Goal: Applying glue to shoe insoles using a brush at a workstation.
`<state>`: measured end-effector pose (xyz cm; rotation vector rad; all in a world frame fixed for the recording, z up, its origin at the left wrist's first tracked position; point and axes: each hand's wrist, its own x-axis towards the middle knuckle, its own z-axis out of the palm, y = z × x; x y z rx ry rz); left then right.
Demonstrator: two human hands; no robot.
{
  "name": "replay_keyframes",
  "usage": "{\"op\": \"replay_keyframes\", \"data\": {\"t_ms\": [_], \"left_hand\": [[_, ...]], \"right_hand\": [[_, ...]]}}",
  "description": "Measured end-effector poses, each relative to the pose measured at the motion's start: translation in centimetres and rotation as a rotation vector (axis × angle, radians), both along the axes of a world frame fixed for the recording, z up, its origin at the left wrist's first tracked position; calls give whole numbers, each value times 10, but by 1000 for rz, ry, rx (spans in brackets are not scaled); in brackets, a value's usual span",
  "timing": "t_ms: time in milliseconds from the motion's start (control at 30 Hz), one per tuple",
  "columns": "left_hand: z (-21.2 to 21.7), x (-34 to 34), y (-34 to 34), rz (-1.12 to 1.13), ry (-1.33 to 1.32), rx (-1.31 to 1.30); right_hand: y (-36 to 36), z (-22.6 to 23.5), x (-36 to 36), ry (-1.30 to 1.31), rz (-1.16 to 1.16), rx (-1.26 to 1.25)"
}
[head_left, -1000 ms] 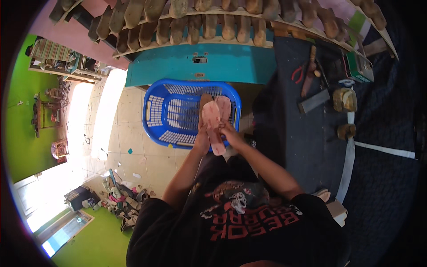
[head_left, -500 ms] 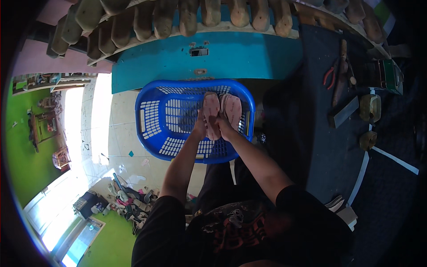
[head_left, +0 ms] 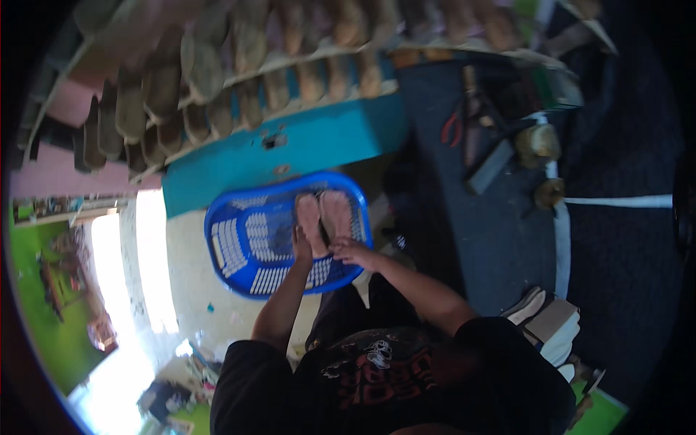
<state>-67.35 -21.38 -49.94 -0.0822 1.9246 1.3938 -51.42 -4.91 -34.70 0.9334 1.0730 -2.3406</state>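
Rows of worn brown shoe-shaped forms [head_left: 130,109] line the shelving over a turquoise panel [head_left: 210,174], and a dark worktop [head_left: 500,239] on the right carries a grey block [head_left: 489,167]. Below the panel, a blue slotted basket [head_left: 250,267] holds two pale pink sole-shaped pieces side by side, the left piece [head_left: 309,217] and the right piece [head_left: 335,214], toward the basket's right side. The left hand [head_left: 301,244] has its fingers loosely extended along the left piece's outer edge; the right hand [head_left: 352,252], fingers partly bent, sits at the near end of the right piece. Blur hides whether either hand grips. Both pieces look light and thin, probably a little flexible, not slippery and hardly fragile, though their edges might crease; pinching the long sides near the narrow middle should hold them flat. I cannot read any label or brand on them; red lettering runs across the black shirt [head_left: 290,399].
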Motion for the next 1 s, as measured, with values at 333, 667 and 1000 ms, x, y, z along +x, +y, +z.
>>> {"op": "replay_keyframes", "data": {"t_ms": [333,667,1000], "left_hand": [[249,89,174,-643,-137,591],[319,221,244,-1351,-297,662],[343,382,232,-1632,-552,560]], "right_hand": [[84,138,129,206,-670,187],[-7,162,251,244,-1137,401],[-18,189,367,-144,-1403,978]]}}
